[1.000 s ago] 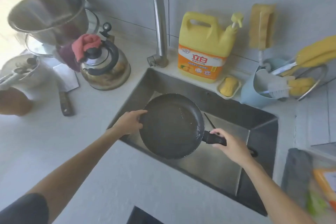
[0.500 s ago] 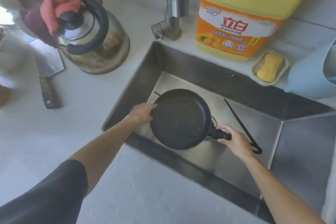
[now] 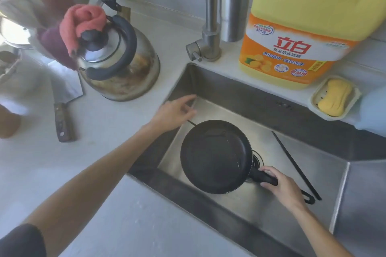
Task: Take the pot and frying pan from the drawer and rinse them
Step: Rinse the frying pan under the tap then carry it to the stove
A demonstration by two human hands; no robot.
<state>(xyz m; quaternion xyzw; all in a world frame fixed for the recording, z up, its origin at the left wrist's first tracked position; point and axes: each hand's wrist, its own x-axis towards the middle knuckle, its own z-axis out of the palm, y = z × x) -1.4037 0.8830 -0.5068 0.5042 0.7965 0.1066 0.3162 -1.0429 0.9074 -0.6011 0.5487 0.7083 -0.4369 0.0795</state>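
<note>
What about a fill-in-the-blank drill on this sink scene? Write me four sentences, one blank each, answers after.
1. The right hand grips the frying pan by its ____.
2. The frying pan sits inside the ____.
3. The left hand, fingers spread, holds ____.
4. A pink cloth is draped over the ____ beside the cleaver.

Answers: handle; sink; nothing; kettle
</note>
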